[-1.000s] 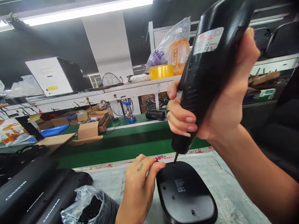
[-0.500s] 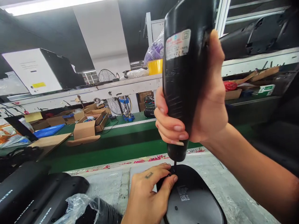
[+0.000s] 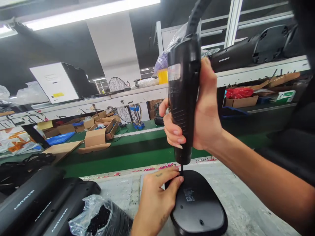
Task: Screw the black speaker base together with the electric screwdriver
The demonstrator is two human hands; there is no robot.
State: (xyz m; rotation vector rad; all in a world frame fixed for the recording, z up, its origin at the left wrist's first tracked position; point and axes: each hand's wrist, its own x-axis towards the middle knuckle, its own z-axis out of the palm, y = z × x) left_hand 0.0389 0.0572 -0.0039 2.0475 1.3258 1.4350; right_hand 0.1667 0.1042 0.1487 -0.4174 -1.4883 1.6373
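1. The black cover (image 3: 199,206) lies flat on the bench (image 3: 246,203) right in front of you, label up.
2. Your right hand (image 3: 201,114) has its fingers wrapped tight round the screwdriver (image 3: 183,98), held upright, tip down on the cover's far edge.
3. Your left hand (image 3: 157,196) rests on that same edge, fingers pressed together beside the tip.
4. Left of you: a plastic bag (image 3: 98,216) and black speakers (image 3: 36,203). Beyond, a green belt (image 3: 128,154) with cardboard boxes (image 3: 98,131).
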